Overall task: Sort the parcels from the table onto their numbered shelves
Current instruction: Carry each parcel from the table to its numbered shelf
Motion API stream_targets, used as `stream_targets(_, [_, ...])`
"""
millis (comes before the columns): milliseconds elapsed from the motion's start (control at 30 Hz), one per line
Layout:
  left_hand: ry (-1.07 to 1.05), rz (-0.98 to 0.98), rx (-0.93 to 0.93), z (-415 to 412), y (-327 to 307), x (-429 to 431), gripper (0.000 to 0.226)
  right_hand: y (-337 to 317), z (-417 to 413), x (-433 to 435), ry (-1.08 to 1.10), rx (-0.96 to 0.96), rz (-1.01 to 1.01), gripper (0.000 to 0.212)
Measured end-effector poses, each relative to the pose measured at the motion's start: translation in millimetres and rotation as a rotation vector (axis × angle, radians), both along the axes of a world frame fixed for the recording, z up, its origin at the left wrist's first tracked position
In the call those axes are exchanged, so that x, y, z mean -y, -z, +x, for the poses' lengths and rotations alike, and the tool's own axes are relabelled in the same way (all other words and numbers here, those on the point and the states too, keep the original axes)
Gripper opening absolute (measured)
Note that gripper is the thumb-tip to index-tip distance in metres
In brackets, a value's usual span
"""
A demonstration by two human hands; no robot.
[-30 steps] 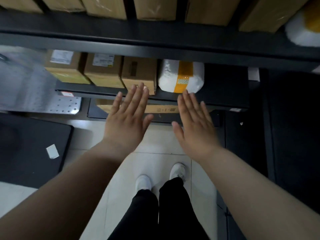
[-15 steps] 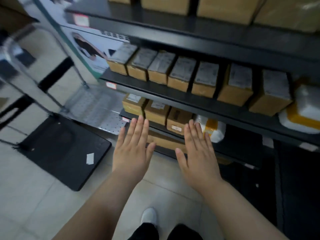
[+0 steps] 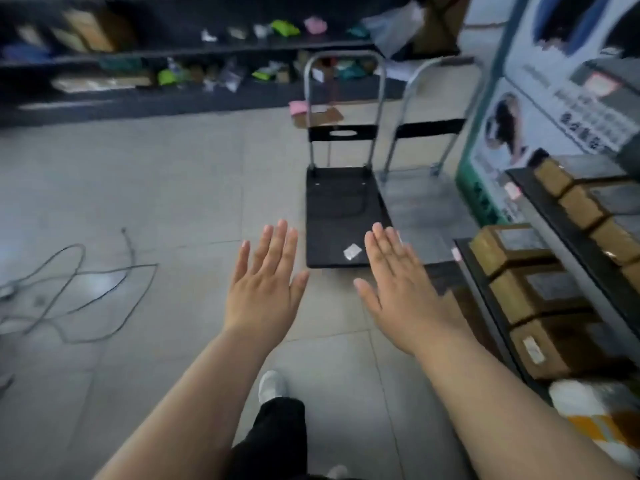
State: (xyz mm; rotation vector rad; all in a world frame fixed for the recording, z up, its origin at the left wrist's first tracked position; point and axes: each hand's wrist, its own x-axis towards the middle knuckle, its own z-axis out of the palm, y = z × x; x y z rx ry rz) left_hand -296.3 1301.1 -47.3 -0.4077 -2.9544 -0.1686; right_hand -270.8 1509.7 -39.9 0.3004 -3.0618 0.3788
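The left hand [image 3: 265,289] and right hand [image 3: 398,289] are hovering flat, fingers straight, holding nothing. Boxy cardboard parcels [image 3: 530,296] are sitting in rows on dark metal shelves [image 3: 571,247] to the right, near a flat black trolley [image 3: 343,220].

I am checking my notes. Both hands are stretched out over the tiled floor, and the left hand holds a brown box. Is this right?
Not quite. In the head view the left hand holds nothing; its fingers are straight, like those of the right hand. Both are stretched out over the tiled floor, as you wrote.
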Motion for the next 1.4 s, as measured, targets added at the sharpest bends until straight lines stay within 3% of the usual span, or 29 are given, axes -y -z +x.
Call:
stream_targets(200, [-0.458,0.068,0.067,53.5,-3.6,150.7,0.063,-10.9,-31.9,143.1,-0.377,0.035,0.007,0.070])
stream_targets(433, [-0.839,0.068,0.080,97.1,-14.4,326.0,0.059,-30.2,-57.9,343.3,-0.710,0.033,-0.004,0.071])
stream_targets(733, [-1.036,0.005,0.061,141.6,-18.1,511.0,0.061,-27.5,-42.4,577.1,-1.001,0.053,0.055,0.071])
stream_targets(900, [-1.168,0.009,0.062,176.1,-7.9,567.9,0.062,-26.3,-32.2,673.0,-1.144,0.050,0.077,0.073])
stream_targets(1033, [-1.287,0.059,0.164,196.6,3.6,611.6,0.059,-24.8,-25.1,746.5,-1.269,0.042,0.090,0.071])
stream_targets(1200, [-1.406,0.035,0.123,199.5,5.5,687.2,0.076,-19.9,-31.8,854.4,-1.406,0.046,0.104,0.074])
stream_targets(1400, [-1.587,0.061,0.118,180.4,-24.9,806.3,0.065,-37.2,-59.0,999.0,-1.533,-0.003,0.082,0.086])
